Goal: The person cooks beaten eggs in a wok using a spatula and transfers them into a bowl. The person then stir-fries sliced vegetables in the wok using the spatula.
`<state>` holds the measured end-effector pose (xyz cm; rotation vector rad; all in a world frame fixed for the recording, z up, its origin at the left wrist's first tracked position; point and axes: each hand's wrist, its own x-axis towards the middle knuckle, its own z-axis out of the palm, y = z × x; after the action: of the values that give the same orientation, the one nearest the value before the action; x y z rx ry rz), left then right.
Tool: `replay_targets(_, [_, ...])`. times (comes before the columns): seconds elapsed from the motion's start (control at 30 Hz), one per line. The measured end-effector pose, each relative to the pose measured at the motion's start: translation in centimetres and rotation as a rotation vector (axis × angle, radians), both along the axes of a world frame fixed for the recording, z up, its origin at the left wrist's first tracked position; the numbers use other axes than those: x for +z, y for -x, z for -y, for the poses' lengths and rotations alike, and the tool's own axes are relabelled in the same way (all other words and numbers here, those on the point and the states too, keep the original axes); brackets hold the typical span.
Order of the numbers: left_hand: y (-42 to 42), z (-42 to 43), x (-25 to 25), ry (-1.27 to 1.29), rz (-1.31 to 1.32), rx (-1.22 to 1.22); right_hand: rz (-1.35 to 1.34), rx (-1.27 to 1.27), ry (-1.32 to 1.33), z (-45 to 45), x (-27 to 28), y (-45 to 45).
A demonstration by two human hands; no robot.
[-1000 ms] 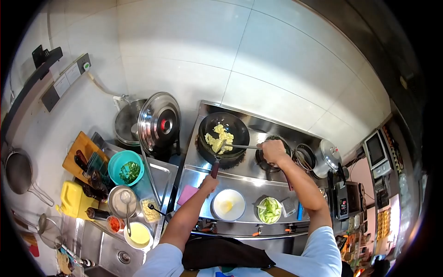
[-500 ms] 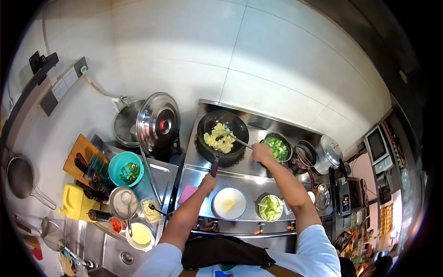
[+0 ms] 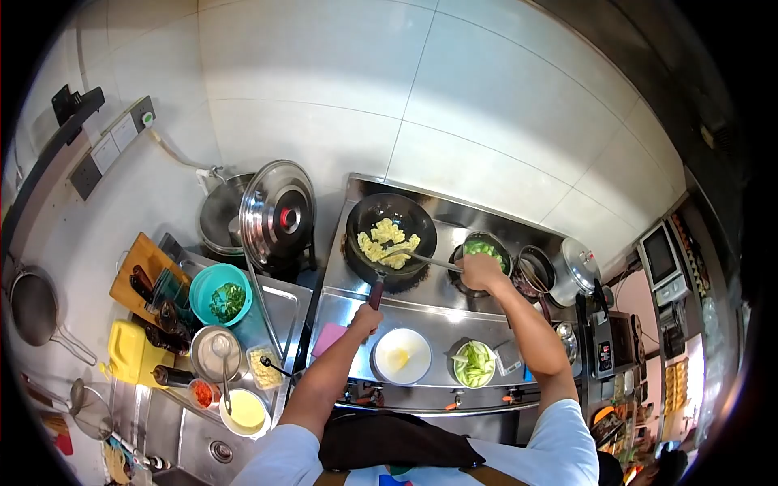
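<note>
My left hand (image 3: 367, 318) is closed around the dark handle (image 3: 377, 293) of a black wok (image 3: 417, 215) on the stove. Pieces of yellow scrambled egg (image 3: 387, 231) lie in the wok. My right hand (image 3: 480, 272) grips the far end of a long metal spatula (image 3: 438, 261), whose head is partly hidden among the egg. Beneath and behind this hand is a pan of chopped green vegetables (image 3: 484, 243), partly covered by it. A white bowl with yellow residue (image 3: 403, 356) and a bowl of pale green slices (image 3: 474, 363) stand in front of the wok.
Left of the stove are a large pot lid (image 3: 278, 212), a teal bowl of greens (image 3: 220, 296), a yellow jug (image 3: 136, 354) and a sink (image 3: 194, 445). To the right stand a dark pot (image 3: 535, 271) and a lidded steel pot (image 3: 577, 267). A pink cloth (image 3: 328, 338) lies near my left forearm.
My right hand has moved right and slightly toward me, drawing the spatula head to the near right of the wok. Some egg has shifted with it. My left hand stays on the handle.
</note>
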<state>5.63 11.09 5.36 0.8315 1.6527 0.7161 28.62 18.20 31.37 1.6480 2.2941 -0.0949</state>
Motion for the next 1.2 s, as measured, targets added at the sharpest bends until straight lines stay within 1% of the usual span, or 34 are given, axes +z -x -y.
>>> replay_targets(0.1, [0.1, 0.0, 0.2, 0.0, -0.01, 0.007, -0.112, 0.024, 0.001, -0.7, -3.1, -0.6])
replay_targets(0.3, [0.1, -0.1, -0.1, 0.012, -0.031, -0.006, -0.323, -0.216, -0.071, -2.8, -12.8, -0.2])
replay_targets(0.4, [0.1, 0.0, 0.0, 0.002, -0.035, -0.001, -0.791, -0.524, 0.315, -4.0, -14.7, -1.0])
replay_targets(0.5, [0.2, 0.3, 0.5, -0.015, -0.032, -0.016, -1.13, -0.754, 0.452, -2.2, -9.9, -1.3])
replay_targets(0.6, [0.0, 0.2, 0.1, 0.007, -0.065, -0.01, -1.021, -0.751, 0.523, -3.0, -5.5, -2.5])
replay_targets(0.67, [-0.6, 0.0, -0.4, 0.009, -0.087, 0.007, -0.908, -0.763, 0.573, -4.8, -3.7, -4.1])
replay_targets(0.7, [-0.8, 0.0, -0.6, -0.001, -0.092, 0.019, -0.914, -0.766, 0.632, -6.2, -3.5, -5.1])
replay_targets(0.73, [-1.1, 0.0, -1.0, -0.012, -0.096, 0.033, -0.823, -0.709, 0.621, -7.0, -2.7, -5.3])
replay_targets(0.77, [-1.4, -0.1, -1.4, -0.01, -0.097, 0.038, -0.828, -0.725, 0.625, -7.6, -2.3, -5.2])
replay_targets(0.83, [-1.7, -0.4, -2.0, -0.005, -0.098, 0.049, -0.864, -0.783, 0.645, -8.7, -3.0, -5.1])
replay_targets(0.9, [-1.7, -0.3, -2.2, -0.024, -0.094, 0.037, -0.924, -0.862, 0.679, -10.5, -5.2, -3.8])
replay_targets(1.0, [-1.0, -0.1, -2.2, -0.041, -0.032, -0.005, -1.037, -0.795, 0.553, -11.6, -7.9, 0.2])
replay_targets(1.07, [-0.4, 0.2, -1.8, -0.055, 0.068, -0.025, -0.962, -0.649, 0.442, -11.7, -9.2, 2.8])
replay_targets(1.1, [0.0, 0.7, -1.0, -0.068, 0.139, -0.021, -0.845, -0.514, 0.369, -11.2, -9.0, 4.0])
replay_targets(1.17, [0.7, 1.7, -1.5, -0.092, 0.312, 0.027, -0.608, -0.248, 0.228, -9.6, -7.9, 5.8])
replay_targets(1.2, [1.2, 3.0, -1.8, -0.089, 0.35, 0.065, -0.524, -0.071, 0.078, -9.5, -8.7, 5.5])
